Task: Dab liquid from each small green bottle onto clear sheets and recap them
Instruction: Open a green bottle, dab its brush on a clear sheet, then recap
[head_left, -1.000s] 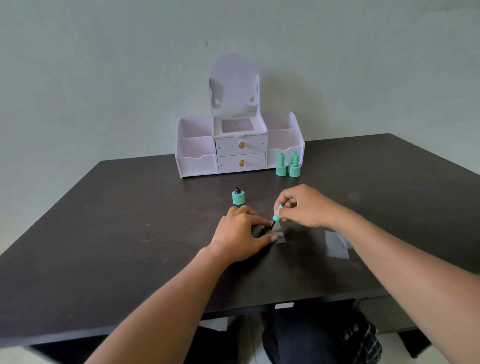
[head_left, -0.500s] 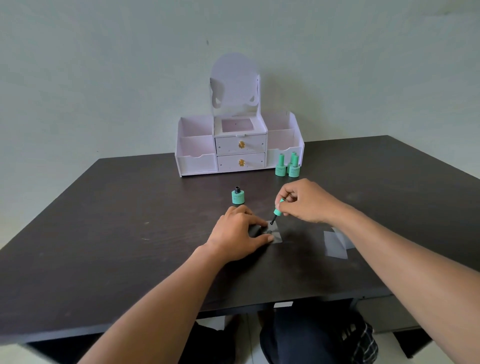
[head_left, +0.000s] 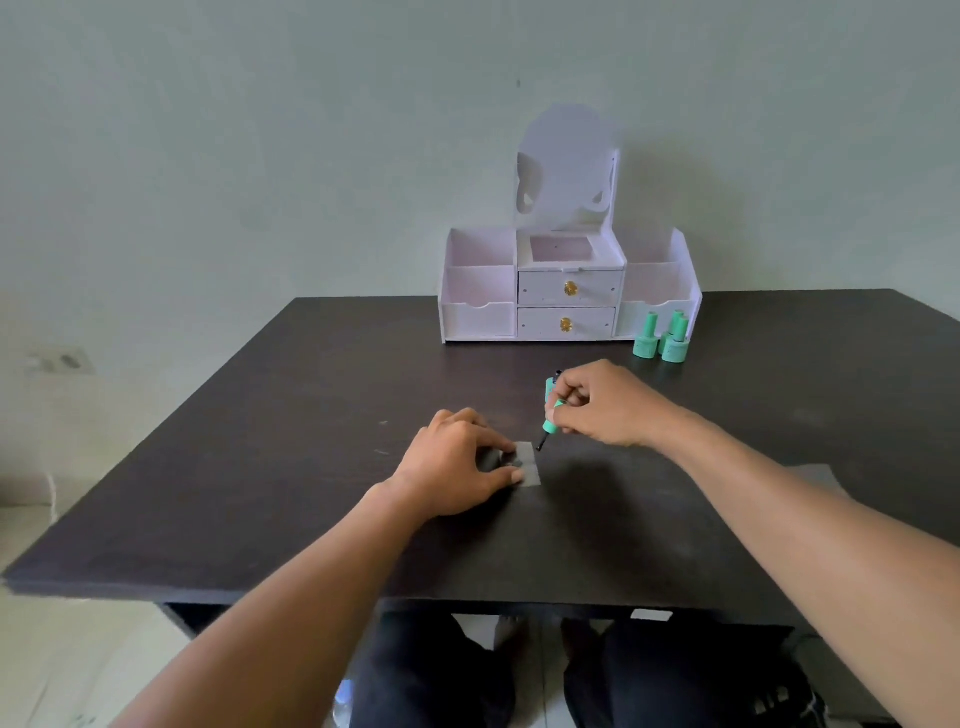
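Pressing down on a small clear rectangular sheet (head_left: 531, 464) that lies flat on the dark brown wooden tabletop (head_left: 270, 483), the left hand (head_left: 457, 462) sits nearest, its fingers loosely bent, grasping nothing, with the forefinger tip and thumb tip resting on the sheet's left part and the rest of the hand on the bare wood beside it. Just beyond and to the right, the right hand (head_left: 605, 402) is clenched in a pinch round a green brush cap (head_left: 549, 423), thumb and forefinger closed on it, the other fingers curled in behind. The cap is tilted, and its thin black brush (head_left: 541, 444) points down and left to the far right corner of the sheet; whether the tip touches the sheet cannot be told. Right behind the cap, partly hidden by the right hand's knuckles, stands an open small green bottle (head_left: 548, 387) with its black neck bare. Off to the right, a second pale clear sheet (head_left: 815, 473) shows past the right forearm, which covers part of it. Farther back on the right stand three capped small green bottles (head_left: 645, 344), close together. Just behind them, at the tabletop's far edge against the pale green wall (head_left: 260, 156), is a pale lilac cosmetics organiser (head_left: 480, 291) with two gold-knobbed drawers and an upright arched panel.
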